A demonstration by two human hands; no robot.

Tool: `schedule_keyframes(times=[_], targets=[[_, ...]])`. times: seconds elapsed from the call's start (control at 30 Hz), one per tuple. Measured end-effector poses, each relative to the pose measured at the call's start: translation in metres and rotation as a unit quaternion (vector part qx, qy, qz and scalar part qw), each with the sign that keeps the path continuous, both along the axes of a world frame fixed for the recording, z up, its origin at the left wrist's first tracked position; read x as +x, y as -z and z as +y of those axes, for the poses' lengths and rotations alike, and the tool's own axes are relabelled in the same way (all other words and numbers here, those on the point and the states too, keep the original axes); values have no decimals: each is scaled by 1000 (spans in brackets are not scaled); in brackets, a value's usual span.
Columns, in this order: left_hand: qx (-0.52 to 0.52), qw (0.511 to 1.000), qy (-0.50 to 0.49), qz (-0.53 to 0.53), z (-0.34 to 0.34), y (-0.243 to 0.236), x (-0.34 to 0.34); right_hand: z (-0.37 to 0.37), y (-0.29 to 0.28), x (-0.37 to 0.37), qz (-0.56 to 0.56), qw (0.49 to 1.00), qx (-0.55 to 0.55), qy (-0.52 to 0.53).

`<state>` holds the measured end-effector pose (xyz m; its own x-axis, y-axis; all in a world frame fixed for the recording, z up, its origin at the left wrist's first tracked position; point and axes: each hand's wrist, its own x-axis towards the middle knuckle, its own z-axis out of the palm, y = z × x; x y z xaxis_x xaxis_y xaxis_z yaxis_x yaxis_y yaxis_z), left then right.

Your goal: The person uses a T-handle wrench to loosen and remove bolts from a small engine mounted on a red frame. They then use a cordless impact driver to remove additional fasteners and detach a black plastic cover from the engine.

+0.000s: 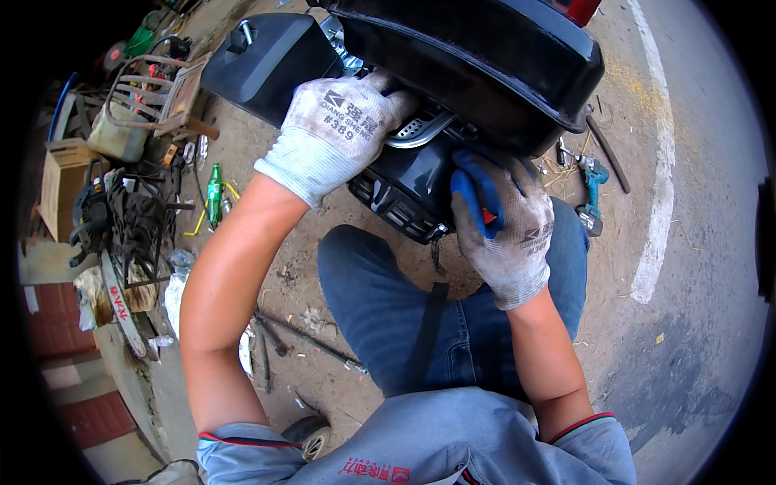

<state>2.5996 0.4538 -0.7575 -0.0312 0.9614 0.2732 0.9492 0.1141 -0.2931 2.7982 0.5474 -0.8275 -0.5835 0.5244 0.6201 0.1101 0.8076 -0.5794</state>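
Observation:
A black machine that looks like a small engine stands in front of my knees. Its glossy black tank-like top (465,61) overhangs a lower housing (416,182) with slots, and a rounded black box (275,61) sits at its left. My left hand (343,121), in a whitish work glove, reaches in under the top beside a curved silvery metal part (420,133); its fingertips are hidden. At the lower housing's right side is my gloved right hand (505,214), its blue-coated fingers curled. A small red bit shows inside that grip, but I cannot tell what it belongs to.
A teal cordless driver (592,190) and a dark bar (608,153) lie on the ground to the right. Leftward are a green bottle (214,194), a chainsaw (113,283), a wooden chair (182,97) and a plastic jug (119,133). Dark rods (315,339) lie beside my left leg.

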Motion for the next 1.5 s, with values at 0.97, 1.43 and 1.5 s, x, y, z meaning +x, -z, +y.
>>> schedule_keyframes(times=[0.97,1.43,1.5], targets=[[-41,999,8,35,3,-5,-9,0,0,0,-21,1000,8,1],[-16,997,75,4,-4,-1,-14,4,7,-4,-25,1000,9,9],[-18,996,81,-19,-5,-3,-12,4,8,-6,-33,999,4,10]])
